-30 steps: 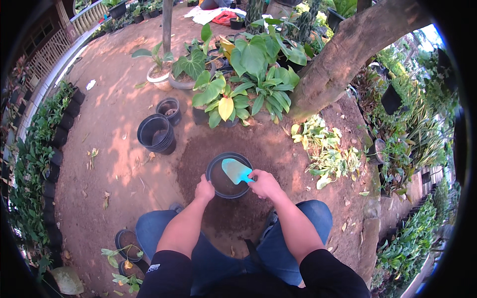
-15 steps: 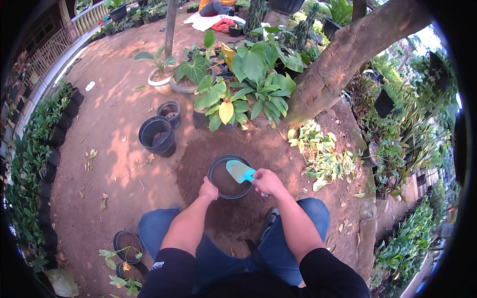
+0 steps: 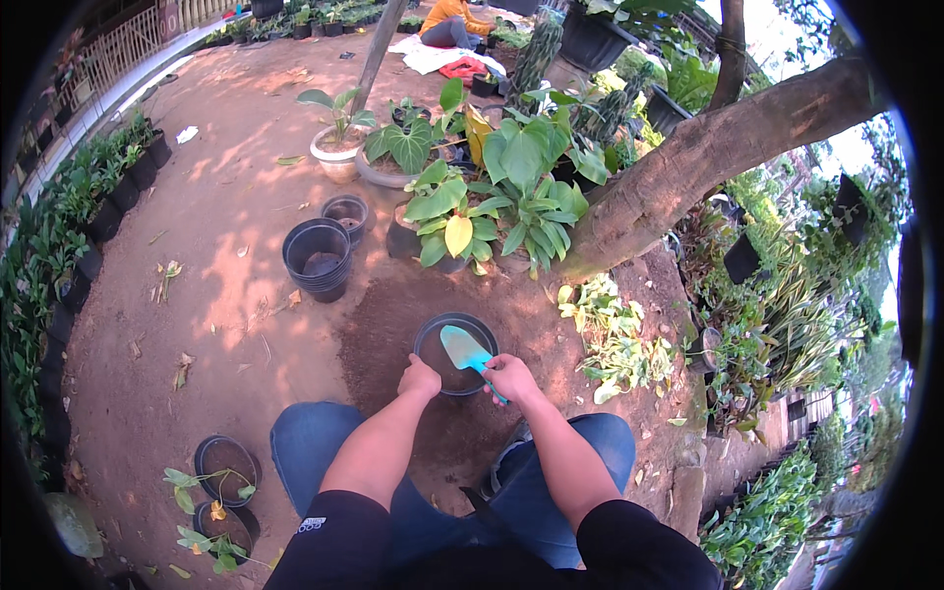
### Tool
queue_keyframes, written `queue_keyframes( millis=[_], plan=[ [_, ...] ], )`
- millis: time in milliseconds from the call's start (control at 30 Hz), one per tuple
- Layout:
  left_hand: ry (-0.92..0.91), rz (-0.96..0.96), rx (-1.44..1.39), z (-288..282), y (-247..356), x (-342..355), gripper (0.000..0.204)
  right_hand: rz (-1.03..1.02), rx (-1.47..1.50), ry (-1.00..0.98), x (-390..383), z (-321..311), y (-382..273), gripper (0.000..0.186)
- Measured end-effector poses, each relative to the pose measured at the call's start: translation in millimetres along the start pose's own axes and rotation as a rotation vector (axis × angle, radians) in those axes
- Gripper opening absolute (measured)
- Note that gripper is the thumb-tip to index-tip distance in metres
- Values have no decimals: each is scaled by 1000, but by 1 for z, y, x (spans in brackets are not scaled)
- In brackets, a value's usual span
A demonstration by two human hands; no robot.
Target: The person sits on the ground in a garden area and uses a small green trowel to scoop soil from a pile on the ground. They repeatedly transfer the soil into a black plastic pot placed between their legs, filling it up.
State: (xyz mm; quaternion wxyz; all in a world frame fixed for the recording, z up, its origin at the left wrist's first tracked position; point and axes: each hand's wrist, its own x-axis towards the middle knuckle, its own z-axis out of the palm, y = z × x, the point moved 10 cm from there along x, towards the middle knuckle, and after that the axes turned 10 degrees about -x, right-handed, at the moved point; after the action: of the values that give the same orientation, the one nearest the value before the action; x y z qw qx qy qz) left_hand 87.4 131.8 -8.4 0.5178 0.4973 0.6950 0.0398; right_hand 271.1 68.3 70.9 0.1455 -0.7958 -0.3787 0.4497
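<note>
A round black plant pot (image 3: 425, 332) with brown soil inside stands on the ground between my knees. My left hand (image 3: 420, 378) is closed on its near left rim. In my right hand (image 3: 510, 378) is the handle of a turquoise garden trowel (image 3: 460, 346). The trowel's blade hangs over the pot, pointing far and left, and part of the soil is hidden beneath it. Whether the blade touches the soil I cannot tell. Dark loose soil (image 3: 383, 320) lies on the ground around the pot.
Beyond the pot to the left are stacked black pots (image 3: 317, 261) and a smaller pot (image 3: 345, 211). Leafy potted plants (image 3: 531, 177) and a leaning trunk (image 3: 688, 177) stand ahead. Cut leaves (image 3: 615, 334) lie right; two potted seedlings (image 3: 224, 472) sit near left. A person (image 3: 450, 25) sits far off.
The whole view has tilted and shifted slightly. The trowel's handle now slants more toward me, its blade still over the pot. My left hand keeps its hold on the rim.
</note>
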Motion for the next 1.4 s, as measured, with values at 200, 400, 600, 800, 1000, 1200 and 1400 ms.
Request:
queue_keyframes(
  millis=[200,400,600,800,1000,1200,1400],
  plan=[
    [75,98,43,-23,5,3,45,-18,-63,-29,2,1,-4,29],
    [139,190,76,-26,4,8,41,-58,-209,-19,0,3,-7,28],
    [211,172,162,-26,-6,31,43,-143,-238,-44,-7,4,-11,29],
    [90,40,49,-11,-10,27,41,-87,-159,-59,4,-16,2,27],
    [9,76,-14,-3,-11,37,50,-76,-151,-37,9,-20,10,26],
    [-103,-56,-316,11,-24,30,59,-77,-211,10,12,-28,14,28],
    [-110,-90,-372,10,-30,27,52,10,-79,-78,8,-30,13,26]
  ],
)
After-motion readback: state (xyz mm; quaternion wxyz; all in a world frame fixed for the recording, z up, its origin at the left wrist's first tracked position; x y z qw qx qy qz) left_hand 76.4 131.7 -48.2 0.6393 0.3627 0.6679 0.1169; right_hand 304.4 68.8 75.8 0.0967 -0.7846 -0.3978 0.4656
